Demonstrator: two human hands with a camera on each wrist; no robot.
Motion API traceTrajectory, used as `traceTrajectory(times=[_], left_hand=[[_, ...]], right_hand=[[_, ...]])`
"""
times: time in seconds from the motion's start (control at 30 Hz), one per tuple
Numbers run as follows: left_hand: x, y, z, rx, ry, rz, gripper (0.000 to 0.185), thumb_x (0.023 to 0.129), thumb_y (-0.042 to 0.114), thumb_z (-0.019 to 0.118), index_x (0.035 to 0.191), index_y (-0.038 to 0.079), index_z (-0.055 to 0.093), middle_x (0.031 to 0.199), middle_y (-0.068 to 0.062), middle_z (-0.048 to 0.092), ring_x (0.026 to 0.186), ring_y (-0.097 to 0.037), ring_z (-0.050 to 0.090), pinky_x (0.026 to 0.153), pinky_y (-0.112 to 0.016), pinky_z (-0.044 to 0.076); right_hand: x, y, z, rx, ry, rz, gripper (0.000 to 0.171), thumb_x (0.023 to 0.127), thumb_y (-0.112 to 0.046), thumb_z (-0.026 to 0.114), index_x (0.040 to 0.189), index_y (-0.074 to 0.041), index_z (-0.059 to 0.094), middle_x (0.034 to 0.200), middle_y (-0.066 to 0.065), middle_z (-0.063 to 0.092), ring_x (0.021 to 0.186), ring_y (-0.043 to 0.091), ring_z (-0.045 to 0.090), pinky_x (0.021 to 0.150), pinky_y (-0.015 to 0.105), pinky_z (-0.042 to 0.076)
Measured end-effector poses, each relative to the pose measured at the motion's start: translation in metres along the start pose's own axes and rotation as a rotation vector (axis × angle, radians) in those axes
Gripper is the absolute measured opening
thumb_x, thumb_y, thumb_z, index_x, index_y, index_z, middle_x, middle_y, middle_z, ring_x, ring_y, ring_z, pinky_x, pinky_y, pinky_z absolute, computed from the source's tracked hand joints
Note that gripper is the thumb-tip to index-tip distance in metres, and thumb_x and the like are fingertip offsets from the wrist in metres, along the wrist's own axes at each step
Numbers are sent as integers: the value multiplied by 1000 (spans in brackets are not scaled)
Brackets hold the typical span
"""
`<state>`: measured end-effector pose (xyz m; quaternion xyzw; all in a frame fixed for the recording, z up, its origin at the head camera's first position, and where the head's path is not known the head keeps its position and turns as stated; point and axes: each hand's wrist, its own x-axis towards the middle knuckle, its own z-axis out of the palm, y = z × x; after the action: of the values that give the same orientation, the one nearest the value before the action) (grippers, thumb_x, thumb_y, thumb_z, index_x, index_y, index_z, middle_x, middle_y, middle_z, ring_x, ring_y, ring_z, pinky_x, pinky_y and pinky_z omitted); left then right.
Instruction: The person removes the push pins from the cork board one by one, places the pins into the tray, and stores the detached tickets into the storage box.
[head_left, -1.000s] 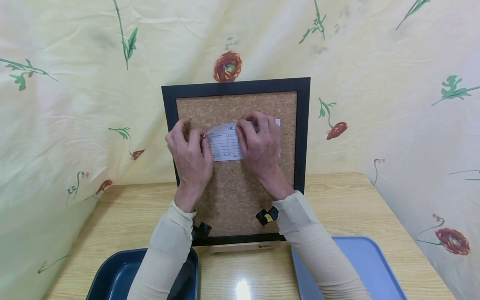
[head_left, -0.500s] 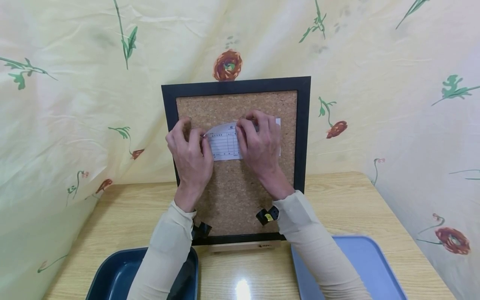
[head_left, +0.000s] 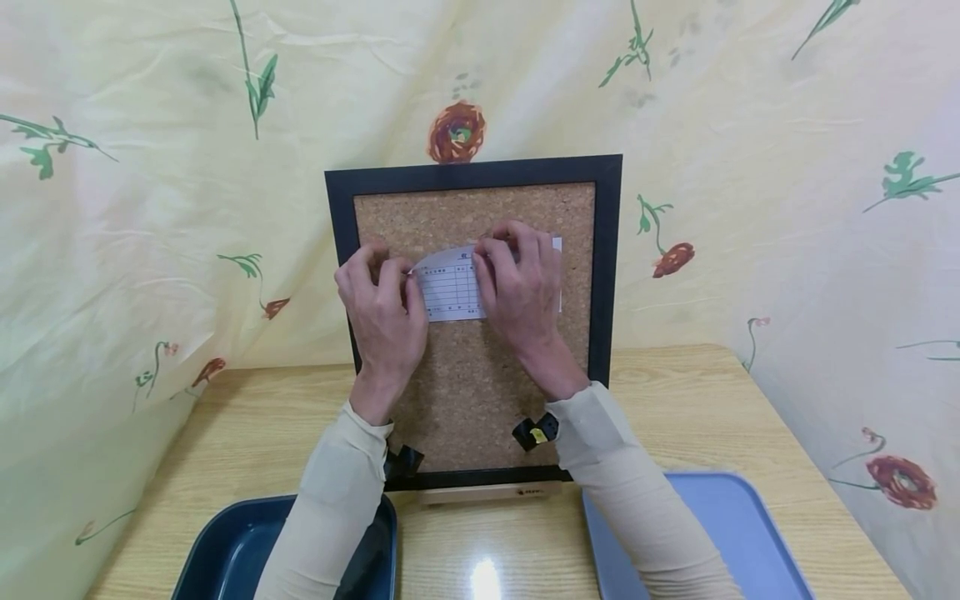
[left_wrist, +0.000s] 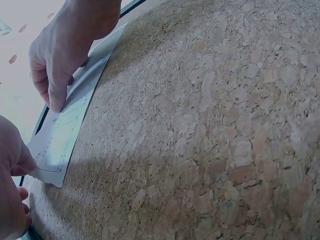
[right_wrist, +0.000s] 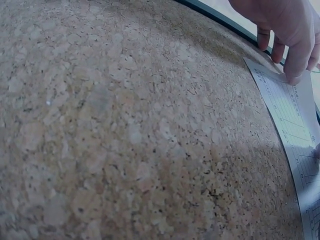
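Note:
A white receipt slip (head_left: pixel 450 292) printed with a ruled table lies against the upper part of a black-framed cork board (head_left: pixel 472 375). My left hand (head_left: pixel 384 312) pinches the slip's upper left corner between thumb and finger, and the top edge bends there. With curled fingers and thumb, my right hand (head_left: pixel 522 287) holds the slip around its upper middle and covers much of its right half. In the left wrist view the slip (left_wrist: pixel 65 130) has a ragged short edge beside the left thumb. Whether anything small sits under the right fingertips is hidden.
The board stands upright on a wooden table (head_left: pixel 675 417), with a pale wooden bar (head_left: pixel 487 493) at its foot. A dark blue tray (head_left: pixel 225 542) is at the front left, a light blue tray (head_left: pixel 731 517) at the front right. A flowered cloth (head_left: pixel 750 208) hangs behind.
Hardly anything differs; the left hand has shifted very slightly, and both hands keep their places on the slip.

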<state>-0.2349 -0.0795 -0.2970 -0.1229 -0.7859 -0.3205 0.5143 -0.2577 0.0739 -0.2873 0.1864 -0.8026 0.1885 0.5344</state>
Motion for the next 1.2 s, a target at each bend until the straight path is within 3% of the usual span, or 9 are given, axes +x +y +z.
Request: traceTrajectory(times=[0.57,0.87,1.2], left_hand=[[0,2,-1,-40,-1,-10,17,96,6,56,89,-6,67,106,-22,61,100,-37,48,86,-47,37],[0,4,-2,-56,-7,-38,16,98,7,57,92,-4,68,89,-20,69,88,-34,54,79,-43,40],[-1,4,-2,-75,-2,-29,16,97,5,56,93,-5,68,89,-20,72,83,-33,55,75,-42,41]], right_hand=[[0,-1,-1,11,-5,3,23,100,-22,59,96,-4,72,111,15,62,97,31,52,79,41,40],[0,-1,-2,9,-11,8,23,100,-22,59,96,-3,72,112,14,62,98,31,52,79,41,41],[0,-1,-2,1,-10,0,23,100,-22,58,96,-3,71,111,15,61,98,31,52,80,41,40]])
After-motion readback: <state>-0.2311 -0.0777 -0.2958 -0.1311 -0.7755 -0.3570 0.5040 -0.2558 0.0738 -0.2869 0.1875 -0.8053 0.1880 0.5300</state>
